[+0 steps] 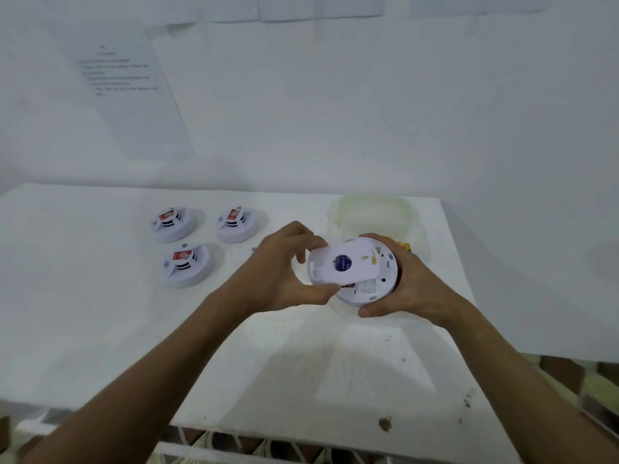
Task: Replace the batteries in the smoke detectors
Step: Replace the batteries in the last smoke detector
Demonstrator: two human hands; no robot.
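I hold a round white smoke detector point(371, 283) above the table, its back side facing me. My right hand point(398, 289) grips the detector's body round its right rim. My left hand point(281, 272) pinches the white back cover point(338, 262) with a blue round sticker, which sits skewed over the left of the body. A dark battery edge shows under the cover's lower edge. Three more white detectors lie on the table to the left point(172, 224), point(239, 224), point(187, 264), each with a red label on top.
A clear plastic container point(371, 211) stands behind my hands, with yellow batteries point(403, 246) just visible past my right fingers. The white table point(100, 329) ends at a front edge near me and a right edge. A printed paper sheet point(127, 92) hangs on the wall.
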